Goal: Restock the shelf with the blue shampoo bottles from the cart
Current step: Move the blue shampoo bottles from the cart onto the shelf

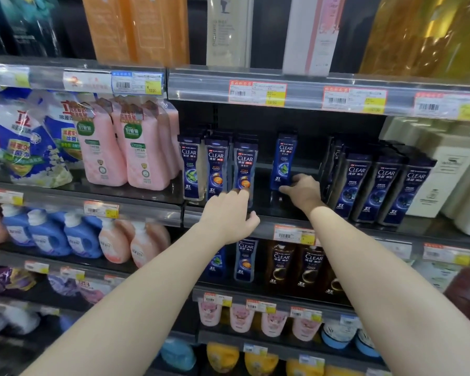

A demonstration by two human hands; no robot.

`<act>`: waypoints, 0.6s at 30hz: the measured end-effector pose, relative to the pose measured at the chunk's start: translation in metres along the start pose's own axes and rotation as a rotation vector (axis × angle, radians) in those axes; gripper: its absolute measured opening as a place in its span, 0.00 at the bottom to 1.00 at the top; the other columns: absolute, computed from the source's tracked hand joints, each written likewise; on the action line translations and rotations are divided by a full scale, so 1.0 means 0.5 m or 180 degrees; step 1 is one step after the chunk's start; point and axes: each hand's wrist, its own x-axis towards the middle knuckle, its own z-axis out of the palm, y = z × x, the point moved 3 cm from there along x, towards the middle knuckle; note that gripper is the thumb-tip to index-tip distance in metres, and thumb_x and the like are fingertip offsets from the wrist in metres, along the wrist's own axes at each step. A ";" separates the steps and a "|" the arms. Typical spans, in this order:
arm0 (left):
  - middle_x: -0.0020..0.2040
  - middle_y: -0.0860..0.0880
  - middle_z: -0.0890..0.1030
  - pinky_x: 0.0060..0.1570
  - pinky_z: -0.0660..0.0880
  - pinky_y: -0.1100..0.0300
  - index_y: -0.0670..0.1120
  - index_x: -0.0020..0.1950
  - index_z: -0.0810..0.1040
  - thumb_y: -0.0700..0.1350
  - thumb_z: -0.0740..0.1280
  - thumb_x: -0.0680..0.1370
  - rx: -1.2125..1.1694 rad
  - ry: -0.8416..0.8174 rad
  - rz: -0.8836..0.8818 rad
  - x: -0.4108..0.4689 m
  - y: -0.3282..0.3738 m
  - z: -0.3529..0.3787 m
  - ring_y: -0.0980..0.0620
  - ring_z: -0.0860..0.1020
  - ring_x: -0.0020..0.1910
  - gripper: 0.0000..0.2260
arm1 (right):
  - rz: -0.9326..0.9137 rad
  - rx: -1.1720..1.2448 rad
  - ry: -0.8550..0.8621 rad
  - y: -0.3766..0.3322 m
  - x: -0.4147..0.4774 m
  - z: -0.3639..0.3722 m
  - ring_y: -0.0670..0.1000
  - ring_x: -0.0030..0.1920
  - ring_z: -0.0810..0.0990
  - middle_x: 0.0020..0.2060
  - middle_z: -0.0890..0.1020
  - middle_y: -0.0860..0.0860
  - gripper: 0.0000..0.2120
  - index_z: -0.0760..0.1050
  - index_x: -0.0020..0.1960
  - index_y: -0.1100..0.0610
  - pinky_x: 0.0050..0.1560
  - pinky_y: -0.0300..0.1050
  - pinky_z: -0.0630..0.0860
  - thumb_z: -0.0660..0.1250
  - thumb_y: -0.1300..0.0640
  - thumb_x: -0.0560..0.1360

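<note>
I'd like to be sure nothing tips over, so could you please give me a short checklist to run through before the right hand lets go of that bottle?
1. Bottle upright: the blue shampoo bottle stands roughly upright in the gap. Ok.
2. Grip: the right hand holds it low, near the base. Ok.
3. Base flat on the shelf: hidden behind the hand. Cannot tell.
4. Neighbouring row steadied: the left hand fingers touch the orange-label bottle. Ok.
5. Lined up with the front row: it sits further back than its neighbours. Not ok.
6. Label facing out. Ok.

head view, close, facing shelf [255, 215] front-on
</note>
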 end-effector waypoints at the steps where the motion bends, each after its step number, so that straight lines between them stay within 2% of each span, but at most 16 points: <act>1: 0.49 0.49 0.77 0.46 0.78 0.53 0.46 0.65 0.72 0.58 0.61 0.80 -0.0045 -0.0036 0.0004 -0.001 -0.002 -0.004 0.48 0.77 0.47 0.20 | -0.0038 0.0012 0.0055 -0.001 -0.008 -0.005 0.52 0.58 0.80 0.58 0.82 0.53 0.24 0.75 0.66 0.57 0.57 0.45 0.73 0.75 0.52 0.72; 5: 0.57 0.46 0.78 0.49 0.76 0.53 0.46 0.69 0.71 0.58 0.61 0.80 -0.0054 -0.0234 0.0081 -0.011 -0.009 -0.016 0.45 0.78 0.54 0.22 | -0.0321 -0.0424 0.0198 -0.016 -0.057 -0.024 0.54 0.60 0.80 0.61 0.81 0.53 0.24 0.74 0.69 0.55 0.62 0.50 0.76 0.72 0.50 0.75; 8: 0.57 0.45 0.78 0.49 0.76 0.52 0.45 0.67 0.71 0.57 0.61 0.80 -0.0150 -0.0353 -0.0014 -0.020 -0.027 -0.026 0.45 0.77 0.54 0.21 | -0.0356 -0.0692 0.0029 -0.036 -0.118 -0.038 0.56 0.58 0.80 0.62 0.81 0.51 0.23 0.72 0.70 0.49 0.58 0.51 0.78 0.68 0.47 0.76; 13: 0.58 0.44 0.77 0.48 0.72 0.51 0.45 0.67 0.72 0.57 0.61 0.79 -0.0031 -0.0524 0.0046 -0.049 -0.051 -0.031 0.43 0.77 0.55 0.22 | -0.0781 -0.1203 -0.0075 -0.069 -0.250 -0.054 0.56 0.56 0.81 0.59 0.82 0.53 0.21 0.71 0.71 0.49 0.54 0.49 0.78 0.63 0.47 0.79; 15: 0.59 0.44 0.78 0.49 0.73 0.51 0.45 0.68 0.71 0.56 0.61 0.79 0.0048 -0.0581 0.0082 -0.069 -0.062 -0.032 0.43 0.77 0.55 0.22 | -0.0963 -0.1321 -0.0144 -0.081 -0.296 -0.047 0.53 0.60 0.79 0.62 0.80 0.51 0.21 0.71 0.71 0.50 0.56 0.49 0.77 0.63 0.48 0.79; 18: 0.60 0.43 0.78 0.55 0.75 0.48 0.45 0.69 0.72 0.57 0.61 0.79 0.0206 -0.0610 0.0010 -0.113 -0.074 -0.037 0.41 0.77 0.58 0.23 | -0.1124 -0.1315 -0.0226 -0.104 -0.357 -0.032 0.52 0.65 0.76 0.65 0.78 0.49 0.22 0.70 0.72 0.50 0.60 0.51 0.76 0.64 0.49 0.79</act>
